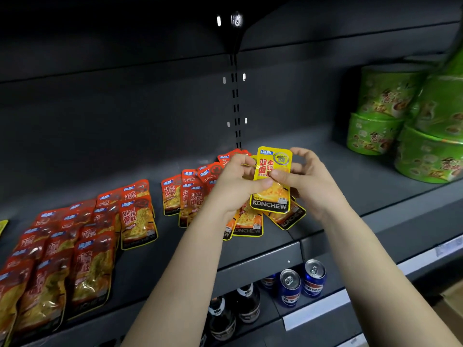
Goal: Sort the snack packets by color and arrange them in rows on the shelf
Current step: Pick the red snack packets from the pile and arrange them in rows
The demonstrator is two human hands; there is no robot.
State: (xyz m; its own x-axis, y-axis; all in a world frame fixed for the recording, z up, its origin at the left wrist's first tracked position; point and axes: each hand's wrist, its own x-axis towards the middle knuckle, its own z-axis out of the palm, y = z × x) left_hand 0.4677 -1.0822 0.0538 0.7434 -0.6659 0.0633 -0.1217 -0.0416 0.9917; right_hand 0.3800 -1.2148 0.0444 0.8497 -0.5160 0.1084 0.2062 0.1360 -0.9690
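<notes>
Dark grey metal shelving fills the view, and its middle shelf (363,176) carries the snacks. At the shelf's far left edge a sliver of a yellow wrapper (3,226) just shows. Beside it, red foil snack packets (75,246) lie flat in overlapping rows that run from the front edge towards the back panel. Near the shelf's middle a second, looser group of red packets (185,194) fans out, partly hidden by the left hand (235,184). That hand pinches the left edge of a yellow foil snack packet (273,196) between thumb and curled fingers. The packet is held upright above the shelf, its printed face towards the camera. Under it, several more yellow packets (248,224) lie overlapping near the front edge. The right hand (310,184) grips the held packet's right side, thumb on the front and fingers curled behind. Towards the right end of the shelf, green printed paper bowls (400,121) stand stacked against the back. On the lower level, dark glass bottles (235,309) stand left of blue drink cans (300,281).
</notes>
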